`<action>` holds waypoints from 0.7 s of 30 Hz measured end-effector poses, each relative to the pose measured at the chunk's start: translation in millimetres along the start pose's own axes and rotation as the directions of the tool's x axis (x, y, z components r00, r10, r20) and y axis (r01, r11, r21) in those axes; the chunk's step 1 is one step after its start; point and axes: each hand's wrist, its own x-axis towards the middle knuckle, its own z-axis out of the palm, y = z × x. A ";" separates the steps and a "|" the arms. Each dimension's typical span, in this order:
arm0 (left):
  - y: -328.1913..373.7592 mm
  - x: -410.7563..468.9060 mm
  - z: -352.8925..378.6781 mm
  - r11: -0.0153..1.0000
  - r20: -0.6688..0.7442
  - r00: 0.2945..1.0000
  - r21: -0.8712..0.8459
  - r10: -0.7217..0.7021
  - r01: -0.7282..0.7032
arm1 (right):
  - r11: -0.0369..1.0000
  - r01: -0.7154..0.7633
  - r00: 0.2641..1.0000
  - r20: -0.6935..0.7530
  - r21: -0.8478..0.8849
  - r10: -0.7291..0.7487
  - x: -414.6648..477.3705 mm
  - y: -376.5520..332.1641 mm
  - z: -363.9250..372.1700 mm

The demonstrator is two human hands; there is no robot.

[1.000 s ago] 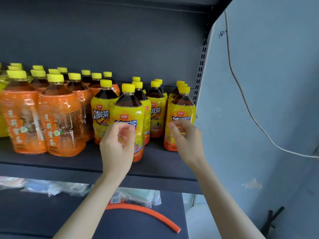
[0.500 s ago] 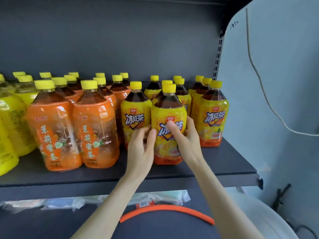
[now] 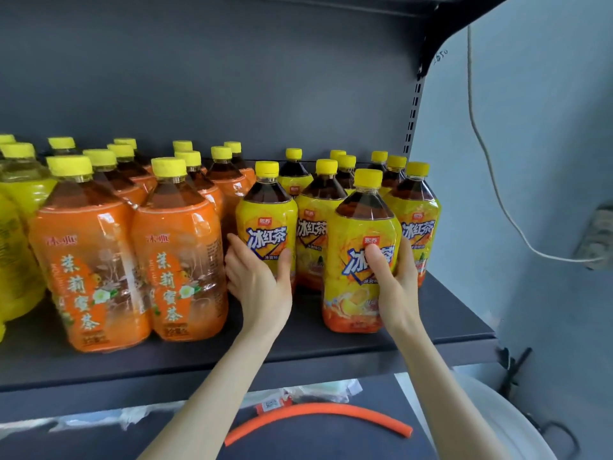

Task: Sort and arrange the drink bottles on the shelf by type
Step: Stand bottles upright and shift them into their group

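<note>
My right hand (image 3: 394,287) grips the front iced-tea bottle (image 3: 358,234), thumb across its label, upright near the shelf (image 3: 315,350) edge. My left hand (image 3: 258,283) clasps the neighbouring yellow bottle (image 3: 265,220); both forearms reach upward.

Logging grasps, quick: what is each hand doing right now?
Left hand: grips the leftmost iced-tea bottle.
Right hand: grips the front iced-tea bottle.

Dark shelf (image 3: 331,346): orange-label bottles (image 3: 89,270), yellow-label bottles (image 3: 358,270).
</note>
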 end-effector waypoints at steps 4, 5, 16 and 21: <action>0.6 5.5 2.5 0.998 -0.005 1.000 -0.068 0.013 -0.014 | 1.000 0.013 1.000 0.009 0.009 -0.013 1.3 1.2 -1.6; 0.7 7.6 3.5 0.989 0.002 1.000 -0.146 0.007 -0.007 | 1.000 0.016 1.000 0.010 0.007 -0.016 1.7 1.4 -1.9; 3.2 27.6 21.1 0.976 -0.009 0.998 -0.210 -0.066 0.063 | 1.000 0.024 0.999 0.038 -0.010 -0.024 2.4 -1.2 -5.8; 0.3 37.7 22.1 0.974 0.018 0.999 -0.223 -0.041 0.044 | 0.999 0.037 0.999 0.035 -0.006 -0.037 1.7 -0.1 -6.1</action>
